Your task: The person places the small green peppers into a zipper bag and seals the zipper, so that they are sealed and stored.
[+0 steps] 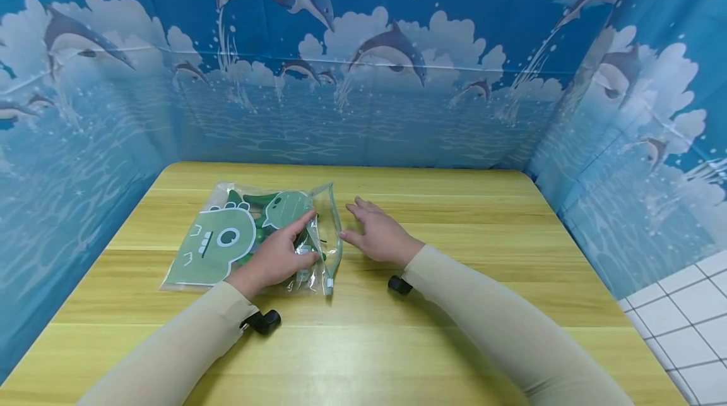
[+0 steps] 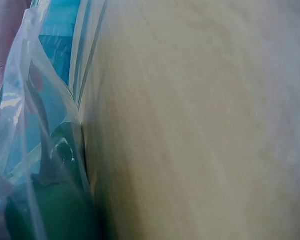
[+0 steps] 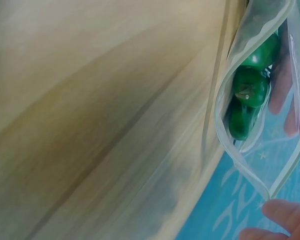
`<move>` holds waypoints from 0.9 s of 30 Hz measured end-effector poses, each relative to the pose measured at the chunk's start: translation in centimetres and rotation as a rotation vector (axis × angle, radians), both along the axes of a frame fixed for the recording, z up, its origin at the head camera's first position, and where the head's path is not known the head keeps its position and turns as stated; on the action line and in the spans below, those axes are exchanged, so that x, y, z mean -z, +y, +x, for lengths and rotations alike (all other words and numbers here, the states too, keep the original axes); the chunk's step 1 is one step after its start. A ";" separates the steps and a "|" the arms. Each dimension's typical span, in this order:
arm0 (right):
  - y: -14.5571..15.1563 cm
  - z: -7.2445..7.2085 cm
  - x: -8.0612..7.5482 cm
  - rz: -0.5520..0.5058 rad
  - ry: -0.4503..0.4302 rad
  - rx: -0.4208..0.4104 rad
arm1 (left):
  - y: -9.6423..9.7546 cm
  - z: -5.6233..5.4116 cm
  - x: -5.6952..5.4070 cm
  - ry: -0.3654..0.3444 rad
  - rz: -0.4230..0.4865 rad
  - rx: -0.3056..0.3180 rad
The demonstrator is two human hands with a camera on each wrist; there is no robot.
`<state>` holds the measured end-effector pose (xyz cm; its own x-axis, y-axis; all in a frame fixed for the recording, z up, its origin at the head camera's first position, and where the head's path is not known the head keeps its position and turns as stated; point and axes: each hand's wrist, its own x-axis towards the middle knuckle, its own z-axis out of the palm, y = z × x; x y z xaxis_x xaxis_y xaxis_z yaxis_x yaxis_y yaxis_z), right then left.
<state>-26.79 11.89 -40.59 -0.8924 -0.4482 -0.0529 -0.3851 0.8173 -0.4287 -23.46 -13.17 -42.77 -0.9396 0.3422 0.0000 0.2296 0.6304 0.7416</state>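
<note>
A clear zip bag (image 1: pixel 221 254) with a green cartoon dinosaur print lies on the table, its mouth spread apart on the right. Through that mouth the right wrist view shows glossy green toy-like vegetables (image 3: pixel 251 86), one with a stem end. My left hand (image 1: pixel 275 257) rests on the bag near its mouth, thumb and index finger extended and apart. Just right of the opening is my right hand (image 1: pixel 377 232), fingers loosely straight, thumb close to the bag's rim; whether it touches cannot be told. Part of the contents is hidden by the print and left hand.
The wooden table (image 1: pixel 454 305) extends right and toward me. A blue dolphin-print curtain (image 1: pixel 363 115) stands along the back and sides. White floor tiles (image 1: pixel 695 305) show at the right. A small slider (image 1: pixel 329 285) sits at the bag's near corner.
</note>
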 end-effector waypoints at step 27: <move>1.6 -0.2 -0.4 0.019 0.035 0.028 | 0.0 -0.1 0.0 -0.028 0.046 0.006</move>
